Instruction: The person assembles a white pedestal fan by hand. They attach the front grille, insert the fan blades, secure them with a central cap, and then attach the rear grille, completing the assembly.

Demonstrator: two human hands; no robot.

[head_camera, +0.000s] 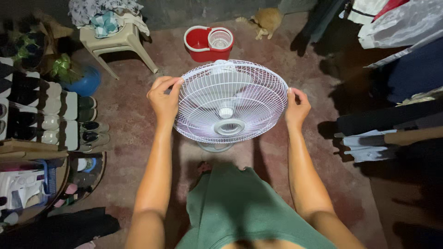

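Observation:
A white electric fan (229,103) with a round wire grille faces up toward me, its base just visible below the grille near the floor. My left hand (164,99) grips the grille's left rim. On the opposite rim my right hand (296,107) is closed around the wire edge. Both arms reach down from either side of my green clothing (240,207).
A red mop bucket (208,43) stands behind the fan, an orange cat (266,20) beyond it. A beige plastic stool (117,41) piled with cloth is back left. Shoes on a rack (50,117) line the left; hanging clothes (392,60) crowd the right.

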